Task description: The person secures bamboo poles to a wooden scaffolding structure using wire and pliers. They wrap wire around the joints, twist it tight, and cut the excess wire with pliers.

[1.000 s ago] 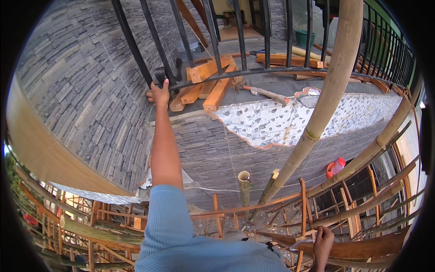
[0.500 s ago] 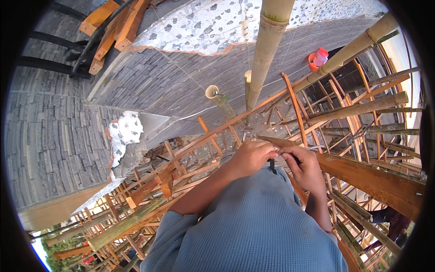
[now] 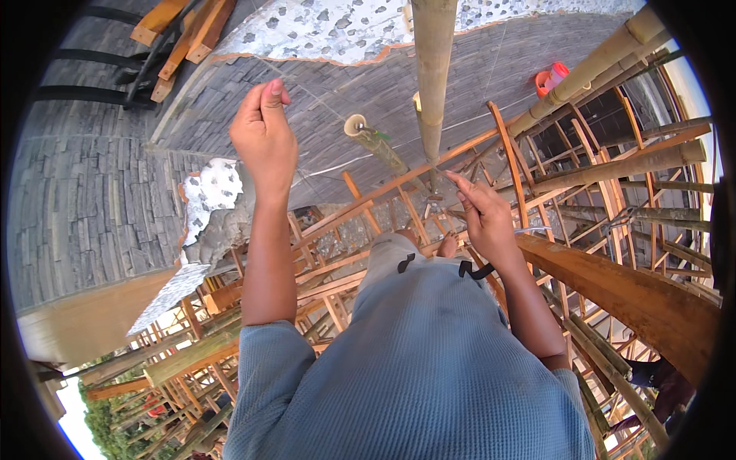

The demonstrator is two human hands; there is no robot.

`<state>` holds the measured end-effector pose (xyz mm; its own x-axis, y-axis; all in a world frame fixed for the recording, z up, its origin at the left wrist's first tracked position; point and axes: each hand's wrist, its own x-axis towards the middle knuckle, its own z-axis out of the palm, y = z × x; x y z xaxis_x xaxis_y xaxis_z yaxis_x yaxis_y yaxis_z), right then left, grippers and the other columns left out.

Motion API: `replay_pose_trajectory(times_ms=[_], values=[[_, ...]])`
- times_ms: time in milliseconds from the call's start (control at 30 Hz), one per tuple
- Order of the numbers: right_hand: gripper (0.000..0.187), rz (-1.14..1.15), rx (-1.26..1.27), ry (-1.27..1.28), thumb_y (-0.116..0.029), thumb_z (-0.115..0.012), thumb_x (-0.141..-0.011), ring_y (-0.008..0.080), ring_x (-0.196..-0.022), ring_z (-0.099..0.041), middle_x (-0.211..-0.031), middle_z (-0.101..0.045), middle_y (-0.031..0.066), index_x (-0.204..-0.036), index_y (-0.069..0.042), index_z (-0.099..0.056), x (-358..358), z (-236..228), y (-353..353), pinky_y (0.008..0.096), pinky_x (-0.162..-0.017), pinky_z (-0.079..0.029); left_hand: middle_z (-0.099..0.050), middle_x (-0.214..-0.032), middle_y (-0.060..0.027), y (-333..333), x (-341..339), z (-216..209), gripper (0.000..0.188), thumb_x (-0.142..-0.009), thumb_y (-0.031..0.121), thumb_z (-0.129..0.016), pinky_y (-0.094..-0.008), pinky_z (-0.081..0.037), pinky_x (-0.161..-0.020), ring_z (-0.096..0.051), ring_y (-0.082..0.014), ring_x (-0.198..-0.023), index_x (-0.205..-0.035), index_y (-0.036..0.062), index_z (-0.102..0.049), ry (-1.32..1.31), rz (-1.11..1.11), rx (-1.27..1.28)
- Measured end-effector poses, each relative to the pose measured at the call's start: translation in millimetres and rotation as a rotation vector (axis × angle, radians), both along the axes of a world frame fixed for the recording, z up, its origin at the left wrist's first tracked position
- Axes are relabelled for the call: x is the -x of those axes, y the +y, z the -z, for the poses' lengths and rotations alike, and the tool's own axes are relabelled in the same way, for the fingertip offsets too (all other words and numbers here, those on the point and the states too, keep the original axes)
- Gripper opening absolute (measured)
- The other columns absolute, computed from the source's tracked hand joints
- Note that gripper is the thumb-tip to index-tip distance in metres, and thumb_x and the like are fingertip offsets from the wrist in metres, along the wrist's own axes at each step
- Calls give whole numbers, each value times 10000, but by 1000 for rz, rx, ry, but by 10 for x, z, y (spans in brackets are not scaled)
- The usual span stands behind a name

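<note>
The person stands high on bamboo scaffolding (image 3: 613,165) against a grey stone-clad wall (image 3: 84,199), looking down past a blue knit shirt (image 3: 414,368).

Left hand (image 3: 264,134): raised in front of the wall, arm upright, fingers curled in with the thumb and forefinger tips pressed together at the top. A thin pale string (image 3: 360,157) crosses the wall face near this hand. Whether the pinch closes on it cannot be told at this size.

Right hand (image 3: 483,215): lower, at waist height, just beside the foot of the vertical bamboo pole (image 3: 432,77). The forefinger and thumb reach toward the pole, tips close together, the remaining fingers loosely bent. The string runs toward these fingertips. Actual contact is too fine to confirm.

Surroundings: a cut bamboo stub (image 3: 368,134) with an open hollow end points up between the 2 hands. A patch of pale speckled mortar (image 3: 337,27) covers the wall above, and a smaller patch (image 3: 208,195) sits left of the raised forearm. Orange-brown timber offcuts (image 3: 180,34) rest on black metal railings (image 3: 77,96) at upper left. A red container (image 3: 550,78) hangs by a diagonal pole at upper right. A broad curved wooden beam (image 3: 636,295) passes right of the right forearm. Orange-painted lattice members (image 3: 368,207) fan out below both arms.
</note>
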<state>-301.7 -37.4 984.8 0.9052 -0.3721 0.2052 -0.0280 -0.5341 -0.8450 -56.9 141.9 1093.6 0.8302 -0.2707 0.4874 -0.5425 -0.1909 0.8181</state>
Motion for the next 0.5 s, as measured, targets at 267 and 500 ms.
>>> replay_pose_trajectory(times_ms=[267, 500], values=[[241, 71, -693, -234, -97, -607, -965, 259, -672, -631, -819, -661, 146, -1170, 19, -662, 460, -839, 56, 355, -649, -513, -601, -734, -125, 503, 201, 560, 137, -952, 97, -620, -319, -451, -641, -597, -192, -682, -878, -17, -638, 3, 534, -746], [234, -338, 166, 478, -141, -553, -984, 343, -905, -702, -1019, -727, 157, -1158, -68, -691, 467, 228, -56, 405, -759, -542, -590, -661, 1, 913, 56, 93, 185, -953, 127, -673, -213, -292, -461, -420, -23, -520, -837, -17, -681, 666, 501, -286]])
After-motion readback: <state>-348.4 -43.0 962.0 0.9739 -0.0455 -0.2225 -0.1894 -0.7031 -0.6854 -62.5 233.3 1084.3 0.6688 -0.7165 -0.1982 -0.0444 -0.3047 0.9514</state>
